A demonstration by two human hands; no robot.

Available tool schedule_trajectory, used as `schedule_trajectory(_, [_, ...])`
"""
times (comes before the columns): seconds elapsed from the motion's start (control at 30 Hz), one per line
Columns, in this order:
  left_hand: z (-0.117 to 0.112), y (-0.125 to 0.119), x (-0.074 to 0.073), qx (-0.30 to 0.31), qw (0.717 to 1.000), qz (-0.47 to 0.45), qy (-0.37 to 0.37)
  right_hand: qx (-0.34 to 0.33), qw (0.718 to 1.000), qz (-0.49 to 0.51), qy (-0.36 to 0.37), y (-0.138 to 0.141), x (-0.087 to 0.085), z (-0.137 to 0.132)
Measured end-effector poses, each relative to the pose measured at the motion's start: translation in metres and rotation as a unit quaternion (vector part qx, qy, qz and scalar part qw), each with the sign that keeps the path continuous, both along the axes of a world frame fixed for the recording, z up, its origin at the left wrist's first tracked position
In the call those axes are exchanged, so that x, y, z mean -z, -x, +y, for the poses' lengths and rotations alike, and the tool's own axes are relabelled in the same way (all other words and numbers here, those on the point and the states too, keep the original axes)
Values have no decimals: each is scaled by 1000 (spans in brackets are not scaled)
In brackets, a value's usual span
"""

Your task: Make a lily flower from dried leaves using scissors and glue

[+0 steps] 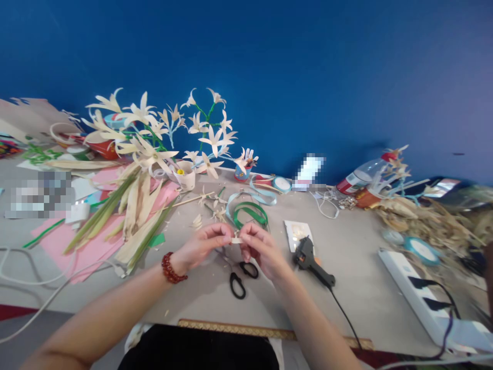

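A small pale strip of corn husk [235,240] is stretched between my two hands, one end pinched in each. My left hand [206,242], with a red bead bracelet on its wrist, grips it between thumb and fingertips. From the other side, the thumb and fingers of my right hand [264,250] close on it. Beneath the hands lie black-handled scissors [238,288], their blades partly hidden by my fingers. Just behind my fingertips is a coil of green ribbon [251,206]. To the right, a black glue gun [308,257] rests on a small white packet [295,231].
Corn husks [140,205] and pink paper [90,246] spread at the left. Husk flowers on wrapped stems stand in a white cup [187,180] behind. A power strip [410,295], dried husks [416,216] and a plastic bottle [360,174] are at the right. Cables cross both sides.
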State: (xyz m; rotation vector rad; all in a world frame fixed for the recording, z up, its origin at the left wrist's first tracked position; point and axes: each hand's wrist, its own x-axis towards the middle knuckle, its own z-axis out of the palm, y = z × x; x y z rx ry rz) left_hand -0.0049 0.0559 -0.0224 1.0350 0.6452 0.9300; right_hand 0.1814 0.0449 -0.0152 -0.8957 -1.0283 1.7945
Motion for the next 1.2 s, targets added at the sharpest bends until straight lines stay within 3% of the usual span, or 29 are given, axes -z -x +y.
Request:
schedule_trajectory(0.1, [7, 7, -3, -7, 999, 33, -30, 18, 1000, -24, -9, -1, 1, 1])
schedule_trajectory(0.2, [19, 23, -14, -93, 991, 60, -78, 84, 996, -29, -12, -3, 3, 5])
schedule_trajectory(0.3, [31, 41, -28, -167, 958, 177, -152, 122, 991, -47, -21, -2, 6, 8])
schedule_trajectory(0.43, [41, 58, -33, -153, 906, 340, -201, 102, 988, -96, -59, 3, 10, 6])
schedule_trajectory(0.6, [49, 73, -20, -124, 838, 441, -295, 94, 973, -171, -120, 4, 15, 6])
schedule_trajectory(0.77, [49, 93, 1, -115, 818, 480, -296, 87, 964, -201, -150, 4, 17, 9])
schedule_trajectory(0.93, [47, 103, 19, -158, 787, 513, -304, 88, 962, -197, -166, 6, 20, 10])
schedule_trajectory(1.07, [44, 98, 23, -144, 740, 560, -345, 121, 954, -199, -191, 4, 23, 13])
schedule_trajectory(1.2, [40, 95, 20, -131, 693, 597, -383, 201, 938, -186, -214, -4, 21, 16])
